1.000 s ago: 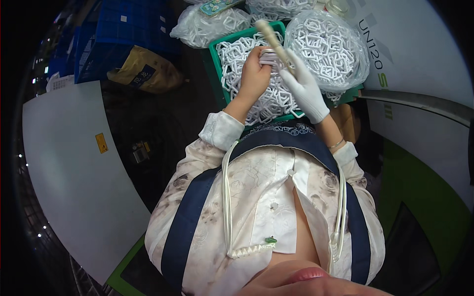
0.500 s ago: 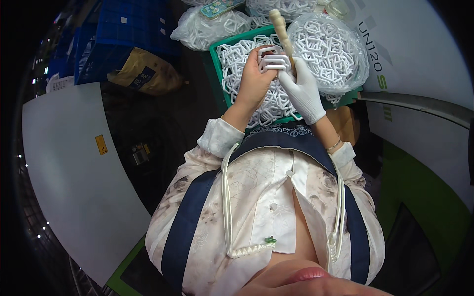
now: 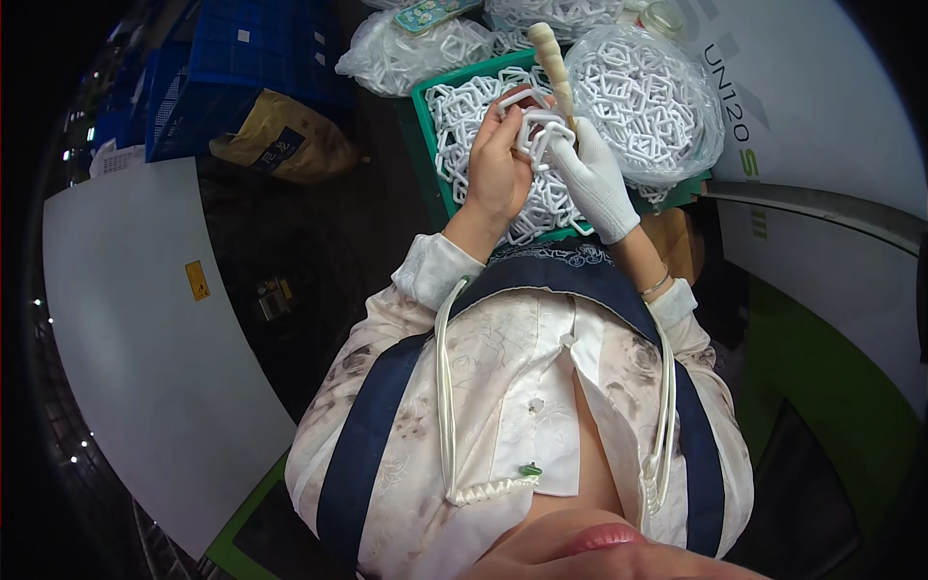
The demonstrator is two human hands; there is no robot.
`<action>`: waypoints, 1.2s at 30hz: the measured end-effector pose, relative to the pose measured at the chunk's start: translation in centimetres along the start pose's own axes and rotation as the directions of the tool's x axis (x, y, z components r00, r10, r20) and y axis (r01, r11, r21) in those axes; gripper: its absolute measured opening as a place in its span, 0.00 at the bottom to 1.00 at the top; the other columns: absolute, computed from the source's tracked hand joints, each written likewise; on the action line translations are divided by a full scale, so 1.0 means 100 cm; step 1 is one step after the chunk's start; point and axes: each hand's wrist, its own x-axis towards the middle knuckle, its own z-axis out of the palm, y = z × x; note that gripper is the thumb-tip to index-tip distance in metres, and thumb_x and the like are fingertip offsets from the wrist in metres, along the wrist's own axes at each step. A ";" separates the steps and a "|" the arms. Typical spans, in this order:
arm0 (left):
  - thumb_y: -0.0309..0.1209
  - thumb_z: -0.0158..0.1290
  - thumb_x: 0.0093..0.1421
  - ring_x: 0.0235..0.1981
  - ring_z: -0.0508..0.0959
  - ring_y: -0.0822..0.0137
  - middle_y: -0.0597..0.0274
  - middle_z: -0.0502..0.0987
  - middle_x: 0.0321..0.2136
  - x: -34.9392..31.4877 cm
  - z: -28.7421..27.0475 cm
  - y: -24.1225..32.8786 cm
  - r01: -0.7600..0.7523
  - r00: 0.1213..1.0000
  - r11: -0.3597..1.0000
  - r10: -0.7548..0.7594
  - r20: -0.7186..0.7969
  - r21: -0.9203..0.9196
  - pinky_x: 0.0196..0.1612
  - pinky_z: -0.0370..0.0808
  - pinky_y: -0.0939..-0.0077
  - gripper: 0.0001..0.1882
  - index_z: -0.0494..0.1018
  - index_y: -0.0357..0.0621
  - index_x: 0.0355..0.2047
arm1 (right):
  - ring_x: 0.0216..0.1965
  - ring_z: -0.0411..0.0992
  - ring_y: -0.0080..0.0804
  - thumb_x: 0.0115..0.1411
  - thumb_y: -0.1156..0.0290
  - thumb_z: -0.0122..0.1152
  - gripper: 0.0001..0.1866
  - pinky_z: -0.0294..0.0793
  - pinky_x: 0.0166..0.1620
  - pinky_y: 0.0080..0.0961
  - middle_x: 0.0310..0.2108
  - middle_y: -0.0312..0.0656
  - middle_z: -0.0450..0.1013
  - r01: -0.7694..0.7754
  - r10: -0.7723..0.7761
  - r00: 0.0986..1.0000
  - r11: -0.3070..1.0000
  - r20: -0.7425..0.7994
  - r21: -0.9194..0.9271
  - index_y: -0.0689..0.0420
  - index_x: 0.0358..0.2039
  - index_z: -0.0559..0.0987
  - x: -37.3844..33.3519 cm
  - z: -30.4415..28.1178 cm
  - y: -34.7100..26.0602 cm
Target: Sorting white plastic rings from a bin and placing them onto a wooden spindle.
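Several white squarish plastic links [image 3: 535, 133] are gathered between my two hands, over a green crate [image 3: 421, 114]. My bare left hand [image 3: 499, 164] is closed on them from the left, its thumb pressing against their edge. My right hand [image 3: 597, 186], in a white knit glove, is wrapped round a tool with a beige ribbed handle [image 3: 548, 56]. That handle points up and away from me; the tool's working end is hidden among the fingers. The gloved thumb touches the links. Loose white links [image 3: 460, 108] fill the crate below.
A clear bag of links [image 3: 638, 101] rests on the crate's right side; another bag [image 3: 411, 56] lies beyond its far left corner. Blue crates [image 3: 256, 72] and a brown paper sack [image 3: 285, 140] stand at the left. Pale machine panels [image 3: 145, 329] flank me.
The links have turned and spread apart in my left hand, where they were stacked evenly before. My left fingers have shifted slightly; the tool stays in my right hand.
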 end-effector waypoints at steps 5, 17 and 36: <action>0.29 0.39 0.73 0.53 0.76 0.59 0.48 0.75 0.51 0.010 0.000 0.001 -0.083 0.996 0.993 0.084 0.011 -0.083 0.57 0.73 0.64 0.15 0.66 0.41 0.56 | 0.27 0.65 0.14 0.68 0.64 0.55 0.12 0.65 0.29 0.16 0.31 0.32 0.70 -0.089 0.079 0.996 0.973 0.052 0.215 0.60 0.44 0.73 -0.005 0.003 -0.014; 0.28 0.39 0.72 0.52 0.72 0.70 0.59 0.73 0.50 -0.004 0.007 -0.007 -0.216 0.976 0.931 0.206 0.066 0.293 0.59 0.67 0.74 0.14 0.68 0.39 0.54 | 0.27 0.74 0.23 0.64 0.64 0.59 0.12 0.72 0.30 0.26 0.27 0.39 0.75 0.091 -0.097 0.987 0.995 -0.127 -0.047 0.60 0.38 0.74 0.006 -0.008 0.000; 0.23 0.55 0.63 0.45 0.78 0.69 0.56 0.76 0.46 0.006 -0.005 0.005 -0.346 0.938 0.327 0.152 0.313 0.879 0.49 0.76 0.75 0.17 0.65 0.39 0.51 | 0.31 0.72 0.25 0.58 0.74 0.63 0.18 0.72 0.36 0.25 0.29 0.41 0.74 0.151 -0.178 0.983 0.929 -0.051 -0.339 0.65 0.46 0.70 0.001 -0.024 -0.028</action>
